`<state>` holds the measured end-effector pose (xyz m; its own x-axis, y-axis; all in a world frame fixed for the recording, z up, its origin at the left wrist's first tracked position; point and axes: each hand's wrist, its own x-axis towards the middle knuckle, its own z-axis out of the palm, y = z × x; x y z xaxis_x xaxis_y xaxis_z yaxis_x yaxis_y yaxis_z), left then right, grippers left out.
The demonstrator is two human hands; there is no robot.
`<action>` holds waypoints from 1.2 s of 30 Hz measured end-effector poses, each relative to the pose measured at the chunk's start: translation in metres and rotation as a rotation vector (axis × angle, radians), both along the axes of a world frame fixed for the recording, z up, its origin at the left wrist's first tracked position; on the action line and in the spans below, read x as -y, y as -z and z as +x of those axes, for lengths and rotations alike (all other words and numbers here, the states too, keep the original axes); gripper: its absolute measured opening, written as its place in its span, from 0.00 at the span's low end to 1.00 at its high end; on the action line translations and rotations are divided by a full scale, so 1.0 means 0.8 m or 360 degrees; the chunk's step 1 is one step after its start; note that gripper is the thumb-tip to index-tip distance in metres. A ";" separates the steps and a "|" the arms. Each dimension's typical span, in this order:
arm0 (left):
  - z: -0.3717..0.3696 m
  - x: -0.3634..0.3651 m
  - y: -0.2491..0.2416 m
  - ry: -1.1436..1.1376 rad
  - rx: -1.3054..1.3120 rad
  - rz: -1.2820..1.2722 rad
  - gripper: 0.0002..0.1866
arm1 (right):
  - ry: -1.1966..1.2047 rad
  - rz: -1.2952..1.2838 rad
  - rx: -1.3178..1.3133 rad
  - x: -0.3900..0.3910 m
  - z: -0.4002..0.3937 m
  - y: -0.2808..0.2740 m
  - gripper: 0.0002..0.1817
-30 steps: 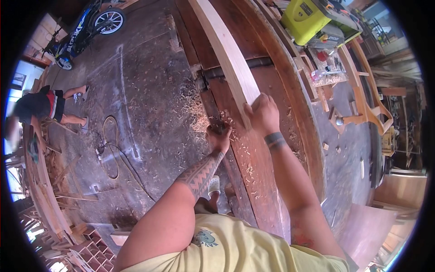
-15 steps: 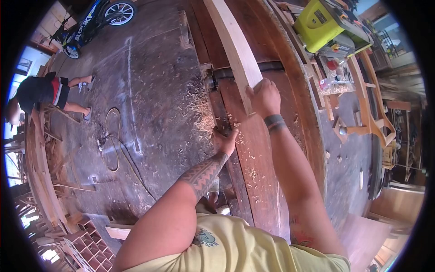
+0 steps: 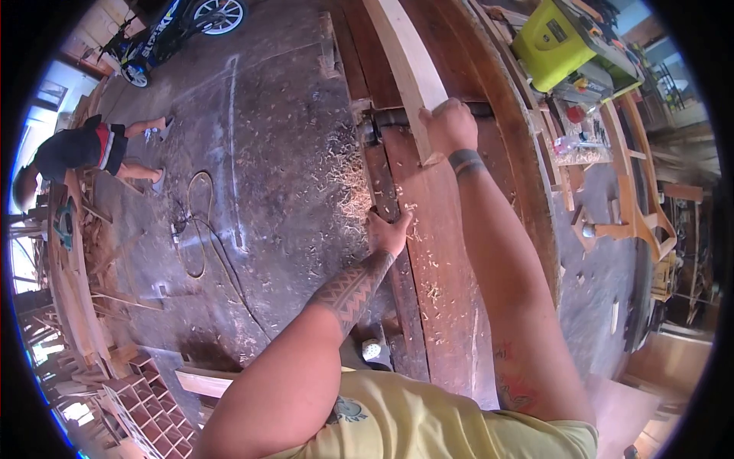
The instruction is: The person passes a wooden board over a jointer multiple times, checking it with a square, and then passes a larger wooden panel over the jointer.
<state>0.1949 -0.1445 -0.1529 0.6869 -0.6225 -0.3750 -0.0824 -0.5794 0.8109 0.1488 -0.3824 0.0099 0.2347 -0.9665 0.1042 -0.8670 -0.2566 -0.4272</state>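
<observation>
My right hand is closed around the near end of a long pale wooden board, which stretches away over the reddish-brown workbench. At the left edge of that bench, my left hand has its thumb spread from the fingers. Its thumb reaches over the bench top beside curled wood shavings, and some fingers are partly hidden at the edge. No object shows in it.
A co-worker bends over beams at the left, near a green power tool. A cable loops over the floor. At back left stands a motorbike; at right, a lime-green machine and a wooden chair frame.
My right hand has moved forward along the bench with the board, whose near end is now farther from me. My left hand stays at the bench edge. The view has shifted slightly.
</observation>
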 end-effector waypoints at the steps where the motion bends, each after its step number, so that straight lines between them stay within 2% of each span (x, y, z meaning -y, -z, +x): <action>1: 0.000 0.000 0.001 -0.0012 0.0027 0.0018 0.44 | -0.0010 0.0007 0.0001 0.005 0.003 0.003 0.33; 5: 0.004 -0.001 -0.014 0.0042 -0.0144 0.0026 0.47 | -0.0014 0.0032 0.0004 0.025 0.015 0.005 0.33; 8: -0.003 -0.003 0.035 -0.0007 -0.0026 -0.0124 0.48 | -0.0052 0.0053 -0.0042 0.031 0.024 -0.001 0.33; 9: -0.002 -0.004 0.036 0.0004 -0.0156 -0.0217 0.49 | -0.0075 0.0052 -0.0066 0.037 0.028 -0.005 0.33; 13: 0.004 -0.006 0.010 0.0143 -0.0131 0.0049 0.54 | -0.0010 0.0013 -0.0031 0.052 0.039 0.001 0.32; 18: 0.000 -0.008 0.004 0.0120 -0.0011 0.0022 0.56 | 0.0024 0.0044 -0.0086 0.075 0.054 0.000 0.30; 22: 0.001 -0.010 0.019 0.0122 -0.0096 -0.0103 0.57 | 0.0057 0.0059 -0.0014 0.082 0.062 -0.001 0.29; 28: 0.000 -0.015 0.018 0.0188 -0.0023 0.0026 0.58 | 0.0076 0.0003 -0.0063 0.097 0.081 -0.010 0.26; 29: -0.004 -0.014 0.023 0.0139 0.0109 -0.0093 0.58 | 0.0106 0.0030 -0.0076 0.101 0.083 -0.010 0.28; 31: -0.005 -0.015 0.029 0.0144 0.0112 -0.0105 0.57 | 0.0105 0.0035 -0.0098 0.111 0.086 -0.006 0.29; 36: 0.000 -0.015 0.015 0.0225 -0.0065 0.0056 0.58 | 0.0100 0.0004 -0.0134 0.131 0.092 0.005 0.32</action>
<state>0.1946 -0.1325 -0.1653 0.5771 -0.6978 -0.4243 -0.1327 -0.5927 0.7944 0.2221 -0.4875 0.0061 0.1817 -0.9797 0.0842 -0.9142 -0.1998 -0.3527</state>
